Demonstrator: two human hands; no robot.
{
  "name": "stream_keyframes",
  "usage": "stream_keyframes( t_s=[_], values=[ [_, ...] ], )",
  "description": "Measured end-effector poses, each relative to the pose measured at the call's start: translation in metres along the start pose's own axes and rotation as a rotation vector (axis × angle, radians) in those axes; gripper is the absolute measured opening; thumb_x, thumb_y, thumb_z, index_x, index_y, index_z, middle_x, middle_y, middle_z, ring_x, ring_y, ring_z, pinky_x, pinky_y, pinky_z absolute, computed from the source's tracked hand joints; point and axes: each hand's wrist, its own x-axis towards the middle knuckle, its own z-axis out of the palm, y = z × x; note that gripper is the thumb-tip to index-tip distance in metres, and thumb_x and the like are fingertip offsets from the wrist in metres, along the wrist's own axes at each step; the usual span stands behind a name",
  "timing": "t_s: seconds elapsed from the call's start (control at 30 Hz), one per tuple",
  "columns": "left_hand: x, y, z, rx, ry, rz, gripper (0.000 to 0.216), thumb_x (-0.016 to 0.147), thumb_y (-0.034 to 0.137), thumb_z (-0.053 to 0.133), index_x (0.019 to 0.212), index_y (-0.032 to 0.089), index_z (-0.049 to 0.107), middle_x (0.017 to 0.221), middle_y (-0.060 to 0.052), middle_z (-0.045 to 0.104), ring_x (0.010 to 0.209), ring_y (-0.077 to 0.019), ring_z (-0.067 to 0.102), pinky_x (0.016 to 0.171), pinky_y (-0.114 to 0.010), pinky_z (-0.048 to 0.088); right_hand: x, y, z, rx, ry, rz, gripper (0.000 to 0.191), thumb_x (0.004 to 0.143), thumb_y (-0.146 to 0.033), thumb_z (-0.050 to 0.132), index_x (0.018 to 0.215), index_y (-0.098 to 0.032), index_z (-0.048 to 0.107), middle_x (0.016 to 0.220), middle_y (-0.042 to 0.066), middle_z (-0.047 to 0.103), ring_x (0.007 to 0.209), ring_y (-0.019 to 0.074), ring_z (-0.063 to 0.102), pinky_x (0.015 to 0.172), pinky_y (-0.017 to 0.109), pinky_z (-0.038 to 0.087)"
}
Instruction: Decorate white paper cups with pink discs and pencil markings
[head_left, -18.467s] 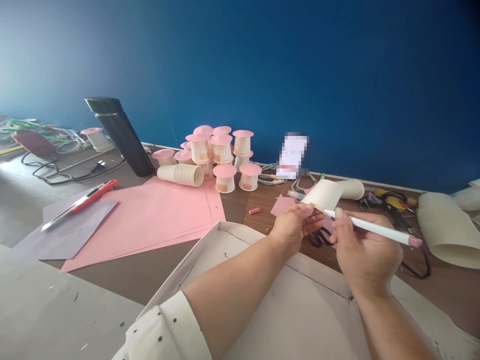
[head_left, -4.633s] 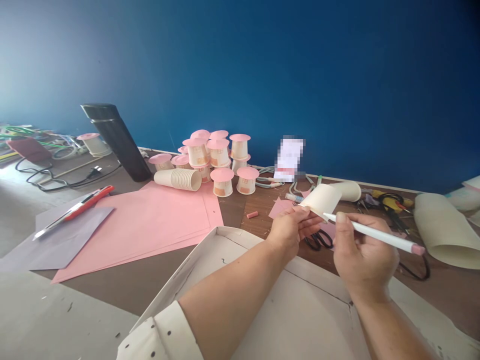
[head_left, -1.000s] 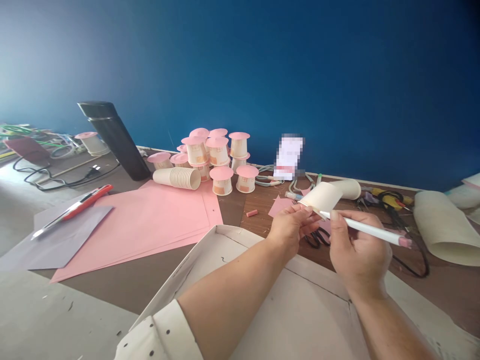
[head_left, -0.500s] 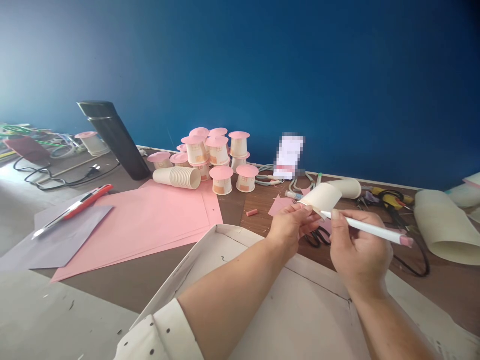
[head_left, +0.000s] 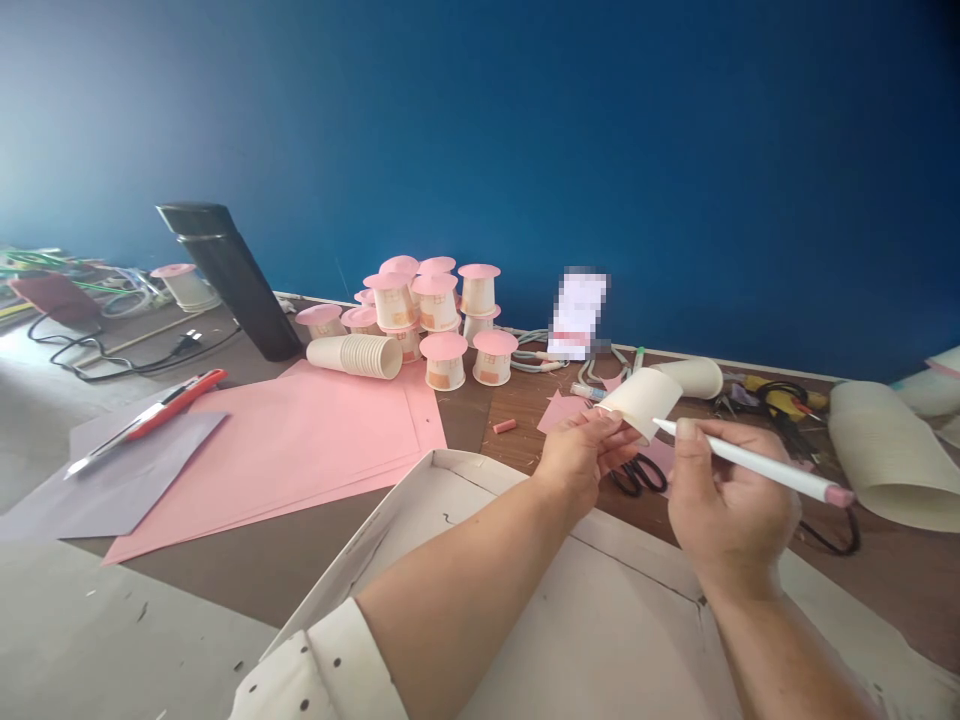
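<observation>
My left hand [head_left: 581, 455] is closed round the rim end of a cream paper cup [head_left: 645, 402], which is tilted on its side. In my right hand [head_left: 731, 500] is a white marker pen [head_left: 765, 465] with a pink end, pinched between thumb and fingers. The pen's tip is at the cup's wall; whether it touches I cannot tell. Below my forearms lies a shallow white cardboard tray [head_left: 622, 590]. Behind stand several paper cups with pink paper discs on top [head_left: 442, 350], some stacked and drawn with windows and doors.
Stacked plain cups [head_left: 352, 355] lie by pink paper sheets [head_left: 300, 440]. A red utility knife [head_left: 161, 410] rests on grey paper [head_left: 135, 480]. A black flask [head_left: 232, 280], a phone [head_left: 579, 315], black cables [head_left: 637, 475] and a large stack of cups [head_left: 889, 450] are around.
My right hand has moved slightly right and down, drawing the pen tip back from near the cup's rim. My left hand holds the cup in nearly the same place.
</observation>
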Motion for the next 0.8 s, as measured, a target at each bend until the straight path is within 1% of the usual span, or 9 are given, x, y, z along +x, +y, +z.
stream_keyframes(
  t_s=[0.13, 0.37, 0.57, 0.63, 0.8],
  values=[
    [-0.0003, 0.0005, 0.0005, 0.004, 0.001, -0.002, 0.002, 0.082, 0.013, 0.067, 0.081, 0.012, 0.065, 0.085, -0.008, 0.07, 0.081, -0.0154, 0.07, 0.079, -0.025, 0.056, -0.0006, -0.0005, 0.0003, -0.005, -0.016, 0.009, 0.027, 0.09, -0.043, 0.058, 0.089, -0.016, 0.064, 0.07, 0.003, 0.062, 0.058, 0.0137, 0.056, 0.059, 0.028, 0.044],
    [-0.0011, 0.0012, 0.0014, 0.005, -0.006, 0.001, 0.003, 0.083, 0.013, 0.065, 0.08, 0.012, 0.065, 0.085, -0.007, 0.07, 0.076, -0.0123, 0.068, 0.068, -0.02, 0.054, -0.0023, 0.0009, 0.0015, 0.012, -0.062, 0.058, 0.031, 0.09, -0.047, 0.057, 0.09, -0.017, 0.064, 0.073, 0.004, 0.064, 0.06, 0.0144, 0.057, 0.059, 0.028, 0.044],
    [-0.0018, 0.0013, 0.0022, -0.005, -0.003, -0.004, 0.004, 0.084, 0.011, 0.064, 0.08, 0.011, 0.065, 0.083, -0.007, 0.069, 0.074, -0.0114, 0.067, 0.067, -0.019, 0.053, -0.0022, 0.0034, 0.0024, -0.008, -0.065, 0.013, 0.033, 0.09, -0.047, 0.056, 0.09, -0.015, 0.064, 0.078, 0.007, 0.066, 0.064, 0.0153, 0.059, 0.062, 0.029, 0.046],
    [-0.0016, 0.0011, 0.0019, -0.006, -0.001, -0.002, 0.004, 0.083, 0.012, 0.065, 0.08, 0.012, 0.065, 0.083, -0.007, 0.069, 0.074, -0.0116, 0.067, 0.069, -0.02, 0.053, -0.0022, 0.0041, 0.0024, -0.015, -0.059, 0.008, 0.033, 0.09, -0.048, 0.056, 0.091, -0.015, 0.064, 0.079, 0.007, 0.066, 0.065, 0.0156, 0.059, 0.063, 0.029, 0.046],
    [-0.0004, -0.0001, 0.0006, -0.001, 0.009, 0.005, 0.003, 0.082, 0.013, 0.067, 0.08, 0.012, 0.065, 0.083, -0.007, 0.069, 0.076, -0.0131, 0.068, 0.075, -0.024, 0.055, -0.0022, 0.0019, 0.0018, -0.022, -0.068, 0.026, 0.032, 0.09, -0.048, 0.056, 0.087, -0.017, 0.063, 0.076, 0.006, 0.065, 0.061, 0.0153, 0.057, 0.059, 0.029, 0.045]
  ],
)
